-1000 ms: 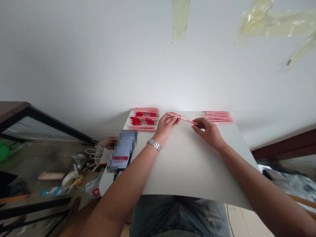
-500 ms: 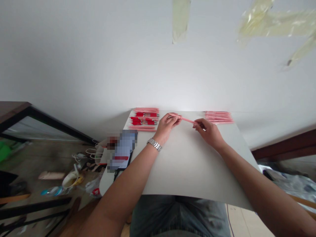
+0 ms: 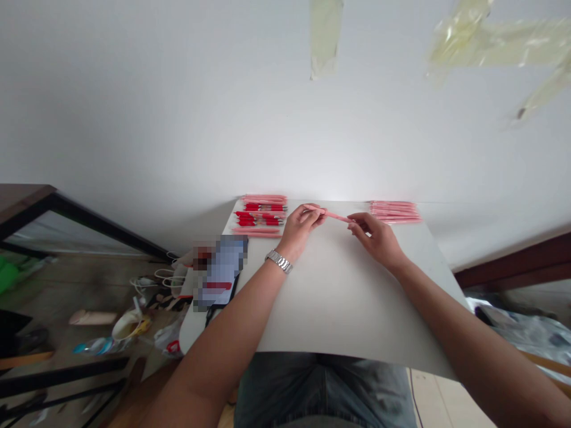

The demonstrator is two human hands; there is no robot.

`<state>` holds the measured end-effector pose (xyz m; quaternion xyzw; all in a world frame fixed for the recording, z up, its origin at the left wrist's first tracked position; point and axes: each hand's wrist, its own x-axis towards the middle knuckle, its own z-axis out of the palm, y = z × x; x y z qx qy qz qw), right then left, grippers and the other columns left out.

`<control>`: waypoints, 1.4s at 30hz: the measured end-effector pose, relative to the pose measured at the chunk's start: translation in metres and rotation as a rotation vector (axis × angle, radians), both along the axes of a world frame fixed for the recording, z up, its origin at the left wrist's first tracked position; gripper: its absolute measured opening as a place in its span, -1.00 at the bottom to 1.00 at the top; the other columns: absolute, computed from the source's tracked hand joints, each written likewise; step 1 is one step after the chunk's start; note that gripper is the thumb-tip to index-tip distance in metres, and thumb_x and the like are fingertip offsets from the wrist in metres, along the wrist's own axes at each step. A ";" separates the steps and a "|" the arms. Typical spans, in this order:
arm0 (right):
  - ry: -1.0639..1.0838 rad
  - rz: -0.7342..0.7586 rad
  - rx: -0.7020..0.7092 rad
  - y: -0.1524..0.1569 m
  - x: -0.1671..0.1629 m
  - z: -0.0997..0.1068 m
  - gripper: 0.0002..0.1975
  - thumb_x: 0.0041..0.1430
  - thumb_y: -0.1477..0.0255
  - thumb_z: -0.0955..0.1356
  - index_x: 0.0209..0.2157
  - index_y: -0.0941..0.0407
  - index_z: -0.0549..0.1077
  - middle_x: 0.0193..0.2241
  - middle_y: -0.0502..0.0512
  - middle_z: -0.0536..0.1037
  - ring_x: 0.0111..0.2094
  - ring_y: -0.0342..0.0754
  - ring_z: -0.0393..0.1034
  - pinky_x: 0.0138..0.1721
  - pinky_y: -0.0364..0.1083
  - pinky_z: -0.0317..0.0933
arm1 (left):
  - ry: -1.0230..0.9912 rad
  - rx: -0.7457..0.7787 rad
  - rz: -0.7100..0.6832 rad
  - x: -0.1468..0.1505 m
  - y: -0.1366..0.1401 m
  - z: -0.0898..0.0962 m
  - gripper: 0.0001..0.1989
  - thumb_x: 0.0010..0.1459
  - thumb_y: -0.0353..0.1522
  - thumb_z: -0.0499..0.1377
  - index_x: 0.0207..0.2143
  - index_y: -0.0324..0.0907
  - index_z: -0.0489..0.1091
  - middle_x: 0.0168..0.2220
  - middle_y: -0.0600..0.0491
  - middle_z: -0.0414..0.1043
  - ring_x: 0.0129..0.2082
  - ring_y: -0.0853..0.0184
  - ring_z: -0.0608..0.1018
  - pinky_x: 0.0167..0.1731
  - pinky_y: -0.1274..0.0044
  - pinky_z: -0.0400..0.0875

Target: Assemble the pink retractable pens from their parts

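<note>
A slim pink pen (image 3: 335, 216) is held above the white table between both hands, sloping slightly down to the right. My left hand (image 3: 305, 223), with a metal watch on its wrist, is closed round the pen's left part. At the other end, my right hand (image 3: 373, 235) pinches the tip between thumb and fingers. Left of my left hand lie red pens (image 3: 261, 220) and pink pens (image 3: 259, 231) in rows. Beyond my right hand is a stack of pink pens (image 3: 393, 211), apparently in clear sleeves.
A phone (image 3: 223, 267), its screen blurred, lies at the left edge of the white table (image 3: 348, 309). The wall (image 3: 285, 119) with tape strips borders the far edge. Cables, a cup (image 3: 127, 324) and a bottle (image 3: 94, 345) are on the floor at left.
My right hand has shifted very slightly left along the pen, so a little less of it shows between my hands. My left hand has hardly moved.
</note>
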<state>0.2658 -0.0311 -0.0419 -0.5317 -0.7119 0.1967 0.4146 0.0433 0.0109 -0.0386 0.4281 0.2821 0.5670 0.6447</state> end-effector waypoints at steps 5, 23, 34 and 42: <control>0.002 -0.046 0.032 0.002 0.000 -0.003 -0.68 0.30 0.12 0.37 -0.05 0.02 0.47 -0.28 0.08 0.62 -0.26 0.00 0.56 -0.20 -0.01 0.46 | -0.009 -0.004 0.004 0.000 0.001 -0.001 -0.69 0.07 -0.21 0.44 -0.27 -0.19 0.45 -0.15 -0.04 0.60 -0.09 0.27 0.63 0.16 0.26 0.43; 0.016 0.023 -0.097 -0.001 0.001 0.003 -0.59 0.42 0.04 0.22 -0.23 0.06 0.48 -0.37 0.10 0.63 -0.36 -0.02 0.55 -0.28 -0.04 0.40 | 0.005 0.004 -0.039 0.000 0.000 -0.001 -0.71 0.11 -0.20 0.41 -0.26 -0.17 0.46 -0.15 -0.03 0.59 -0.09 0.28 0.62 0.16 0.26 0.43; -0.015 -0.047 -0.012 0.001 0.002 -0.004 -0.71 0.29 0.16 0.38 -0.06 0.01 0.48 -0.32 0.05 0.60 -0.33 -0.03 0.52 -0.25 -0.04 0.41 | 0.002 -0.011 -0.014 0.000 -0.001 0.001 -0.68 0.08 -0.19 0.43 -0.26 -0.17 0.43 -0.16 -0.03 0.59 -0.10 0.26 0.63 0.15 0.24 0.43; 0.037 0.009 -0.070 0.000 0.001 0.002 -0.68 0.40 0.10 0.28 -0.15 0.05 0.46 -0.37 0.06 0.59 -0.40 -0.07 0.51 -0.32 -0.09 0.37 | 0.017 0.013 -0.046 -0.001 0.000 -0.001 -0.69 0.11 -0.19 0.41 -0.25 -0.18 0.45 -0.15 -0.04 0.60 -0.08 0.27 0.62 0.14 0.27 0.45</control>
